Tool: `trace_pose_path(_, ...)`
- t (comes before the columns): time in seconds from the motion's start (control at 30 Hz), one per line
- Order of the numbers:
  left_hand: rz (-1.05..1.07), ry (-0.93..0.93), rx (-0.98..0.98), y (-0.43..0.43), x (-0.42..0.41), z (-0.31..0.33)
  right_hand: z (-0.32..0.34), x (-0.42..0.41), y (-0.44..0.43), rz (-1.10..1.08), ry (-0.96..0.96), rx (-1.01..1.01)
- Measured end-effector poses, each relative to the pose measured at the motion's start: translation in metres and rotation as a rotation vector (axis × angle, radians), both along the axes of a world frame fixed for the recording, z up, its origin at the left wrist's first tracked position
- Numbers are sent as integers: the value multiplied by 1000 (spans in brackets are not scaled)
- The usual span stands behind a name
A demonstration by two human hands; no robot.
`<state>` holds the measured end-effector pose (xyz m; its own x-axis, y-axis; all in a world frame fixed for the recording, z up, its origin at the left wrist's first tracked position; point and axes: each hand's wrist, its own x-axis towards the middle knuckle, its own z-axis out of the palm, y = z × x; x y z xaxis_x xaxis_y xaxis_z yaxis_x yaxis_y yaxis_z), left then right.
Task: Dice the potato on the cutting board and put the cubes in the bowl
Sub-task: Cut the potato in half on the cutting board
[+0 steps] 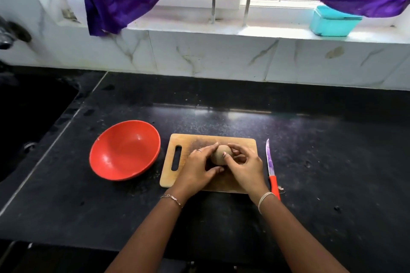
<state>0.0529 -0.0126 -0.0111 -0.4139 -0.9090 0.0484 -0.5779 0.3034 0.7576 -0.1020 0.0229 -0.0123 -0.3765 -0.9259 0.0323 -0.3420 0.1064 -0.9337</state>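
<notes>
Cupping a round, dull-brown potato (219, 154) on the worn wooden cutting board (190, 141), the left hand (197, 170) and right hand (244, 167) curl their fingers around it. Left sits a glossy red bowl (124, 150); right lies an orange-handled knife (271, 167) on speckled black counter (332, 162).

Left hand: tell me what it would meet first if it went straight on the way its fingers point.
The potato. The left hand points right and away across the board, and its fingers already touch the potato; the right hand grips it from the other side.
</notes>
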Motion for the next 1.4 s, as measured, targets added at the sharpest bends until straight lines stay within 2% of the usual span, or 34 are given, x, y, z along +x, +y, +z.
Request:
trace_pose_path(0.17,13,96,-39,-10,3,-3,-1,4,2,-14,-54,30)
trace_pose_path(0.3,12,148,-7,-15,8,-3,-1,4,5,-17,28,38)
trace_pose_path(0.37,25,186,33,-15,10,-6,3,-8,13,-84,162,10)
trace_pose_path(0.43,46,236,101,-15,12,-9,8,-29,27,-165,398,17)
trace_pose_path(0.5,51,265,138,-14,13,-12,12,-50,45,-224,570,107)
trace_pose_path(0.6,39,284,151,-12,14,-11,11,-62,66,-246,653,309)
trace_pose_path(0.7,24,290,150,-11,15,-11,4,-57,74,-279,650,378)
trace_pose_path(0.9,-22,266,95,-11,15,-11,1,-48,75,-362,661,357)
trace_pose_path(1.2,-56,255,65,-11,17,-16,9,-39,71,-492,519,334)
trace_pose_path(1.3,-62,258,52,-11,17,-17,12,-34,72,-452,413,239)
trace_pose_path(1.4,-48,281,51,-9,17,-19,21,-15,73,-282,316,125)
